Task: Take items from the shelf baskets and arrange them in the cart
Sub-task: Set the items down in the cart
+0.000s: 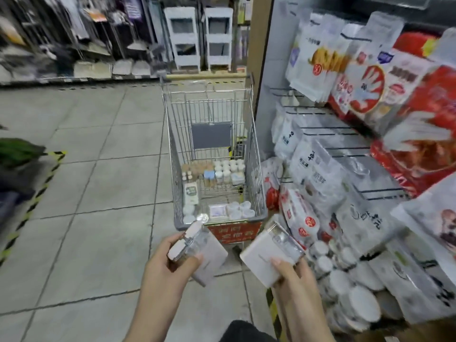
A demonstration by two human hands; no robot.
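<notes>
White packs, labels seemingly blurred: left hand (172, 257) grips one (197, 250), right hand (293, 275) another (269, 253)

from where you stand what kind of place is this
Most likely a supermarket or household goods store aisle. A wire shopping cart stands on the tiled floor, packaged goods fill the wire shelf baskets on the right, and more merchandise racks line the far side.

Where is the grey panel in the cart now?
In the head view, the grey panel hangs on the cart's far wall, above the jars.
</notes>
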